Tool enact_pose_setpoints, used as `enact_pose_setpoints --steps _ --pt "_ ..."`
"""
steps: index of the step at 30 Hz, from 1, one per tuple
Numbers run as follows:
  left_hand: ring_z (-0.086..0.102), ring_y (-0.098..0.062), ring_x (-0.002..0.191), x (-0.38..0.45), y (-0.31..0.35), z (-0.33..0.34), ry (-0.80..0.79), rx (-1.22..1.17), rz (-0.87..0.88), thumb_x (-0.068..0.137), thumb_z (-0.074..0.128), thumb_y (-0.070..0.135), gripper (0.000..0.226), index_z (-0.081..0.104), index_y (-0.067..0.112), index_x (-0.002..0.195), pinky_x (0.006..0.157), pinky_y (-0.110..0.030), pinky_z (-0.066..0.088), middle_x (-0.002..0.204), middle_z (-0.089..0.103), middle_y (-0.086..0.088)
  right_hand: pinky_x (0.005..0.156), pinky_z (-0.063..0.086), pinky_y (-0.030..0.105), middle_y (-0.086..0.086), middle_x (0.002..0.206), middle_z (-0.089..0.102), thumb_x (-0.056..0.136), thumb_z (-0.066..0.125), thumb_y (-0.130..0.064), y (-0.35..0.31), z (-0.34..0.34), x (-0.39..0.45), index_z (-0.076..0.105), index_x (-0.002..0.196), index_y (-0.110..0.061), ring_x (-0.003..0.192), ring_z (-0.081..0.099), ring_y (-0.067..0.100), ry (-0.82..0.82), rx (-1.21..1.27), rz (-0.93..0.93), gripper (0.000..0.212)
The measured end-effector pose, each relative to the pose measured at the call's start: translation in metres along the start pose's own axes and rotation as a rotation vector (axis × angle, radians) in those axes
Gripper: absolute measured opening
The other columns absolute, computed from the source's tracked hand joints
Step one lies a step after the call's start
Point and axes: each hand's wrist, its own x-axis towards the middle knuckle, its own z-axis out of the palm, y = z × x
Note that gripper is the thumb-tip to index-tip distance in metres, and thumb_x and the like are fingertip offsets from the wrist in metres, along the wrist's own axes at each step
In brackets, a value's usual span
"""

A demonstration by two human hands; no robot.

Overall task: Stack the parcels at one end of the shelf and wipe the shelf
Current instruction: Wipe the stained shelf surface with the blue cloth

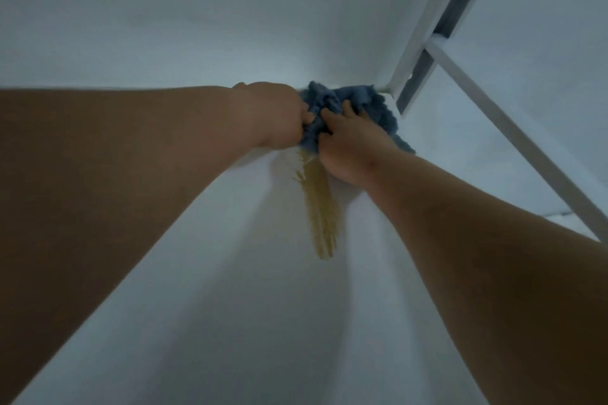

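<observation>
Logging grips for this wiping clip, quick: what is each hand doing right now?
Left hand: closed, gripping the blue cloth.
Right hand: fingers curled into the same cloth, holding it on the shelf.

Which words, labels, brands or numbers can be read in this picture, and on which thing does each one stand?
None. The blue cloth, the white shelf, the yellowish smear and the white frame post show no print. No parcel is in view.
</observation>
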Motion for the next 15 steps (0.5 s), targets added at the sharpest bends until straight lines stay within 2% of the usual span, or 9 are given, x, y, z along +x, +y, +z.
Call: enact_pose_setpoints --steps 3,7,9,13,15 --pt "0.059 -0.024 0.097 -0.017 -0.013 0.001 -0.040 -0.037 -0.020 0.097 0.043 0.026 0.030 0.066 0.025 0.116 0.084 -0.036 0.048 0.109 0.064 -0.004 0.121 0.008 0.048 0.004 0.164 0.003 0.099 0.028 -0.032 -0.017 0.004 -0.010 0.014 0.155 -0.024 0.150 0.002 0.027 -0.036 0.010 -0.038 0.058" --pt "0.054 -0.020 0.088 -0.042 -0.019 0.000 -0.045 0.010 -0.059 0.096 0.045 0.027 0.029 0.068 0.025 0.114 0.076 -0.032 0.043 0.108 0.066 -0.005 0.121 0.007 0.048 0.002 0.164 0.005 0.100 0.028 -0.037 -0.032 0.009 -0.024 0.013 0.155 -0.023 0.150 0.004 0.028 -0.045 0.019 -0.110 0.059" --pt "0.054 -0.021 0.090 -0.055 -0.016 -0.001 -0.045 -0.005 -0.103 0.097 0.044 0.028 0.031 0.067 0.019 0.116 0.075 -0.031 0.040 0.109 0.065 -0.008 0.120 0.009 0.049 0.002 0.162 0.013 0.099 0.025 -0.039 -0.037 0.012 -0.030 0.017 0.154 -0.024 0.149 0.010 0.028 -0.008 0.023 -0.147 0.058" --pt "0.055 -0.024 0.097 -0.070 -0.011 0.004 -0.035 0.014 -0.143 0.099 0.040 0.032 0.036 0.067 0.012 0.114 0.075 -0.029 0.037 0.112 0.065 -0.011 0.120 0.006 0.052 0.000 0.164 0.005 0.102 0.021 -0.038 -0.042 0.017 -0.042 0.015 0.155 -0.026 0.150 0.003 0.026 -0.058 0.029 -0.151 0.055" --pt "0.055 -0.024 0.091 -0.074 -0.010 0.005 -0.032 -0.010 -0.152 0.097 0.042 0.033 0.037 0.069 0.009 0.107 0.073 -0.030 0.039 0.104 0.066 -0.012 0.120 0.010 0.053 0.000 0.164 0.008 0.102 0.021 -0.037 -0.039 0.018 -0.046 0.018 0.154 -0.026 0.150 0.005 0.026 -0.053 -0.022 -0.204 0.053"
